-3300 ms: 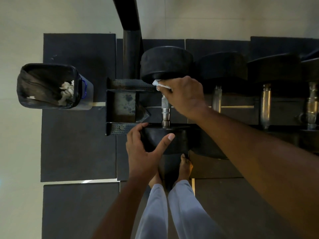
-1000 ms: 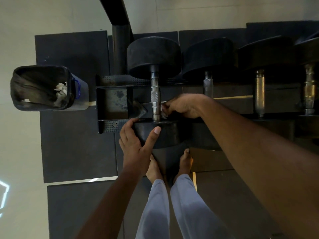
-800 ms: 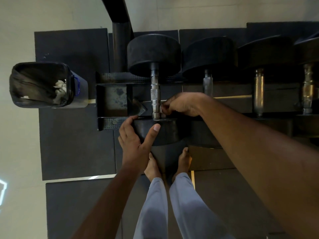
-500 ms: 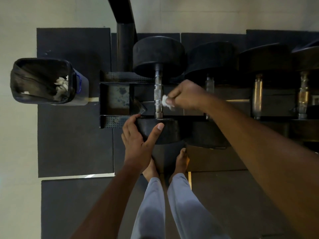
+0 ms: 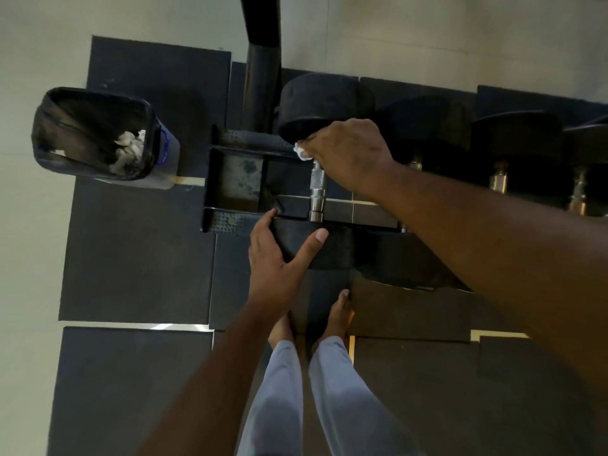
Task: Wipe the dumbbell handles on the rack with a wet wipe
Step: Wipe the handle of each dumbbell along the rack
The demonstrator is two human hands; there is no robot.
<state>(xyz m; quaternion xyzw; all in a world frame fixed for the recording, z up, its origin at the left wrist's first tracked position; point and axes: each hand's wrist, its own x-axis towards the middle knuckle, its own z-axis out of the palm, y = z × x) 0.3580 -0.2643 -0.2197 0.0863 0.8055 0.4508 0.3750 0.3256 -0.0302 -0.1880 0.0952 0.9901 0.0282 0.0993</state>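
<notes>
**Wipe at the far end of the handle**

Right hand (image 5: 350, 153) clamps the wet wipe (image 5: 301, 152) around the far end of the dumbbell handle (image 5: 317, 192), at 12 o'clock from the left hand (image 5: 274, 261). Left hand lies spread, fingers straight, against the dumbbell's near weight (image 5: 316, 246) on the rack (image 5: 230, 220). At 9 o'clock stands a bin (image 5: 95, 133) with crumpled wipes inside.
</notes>
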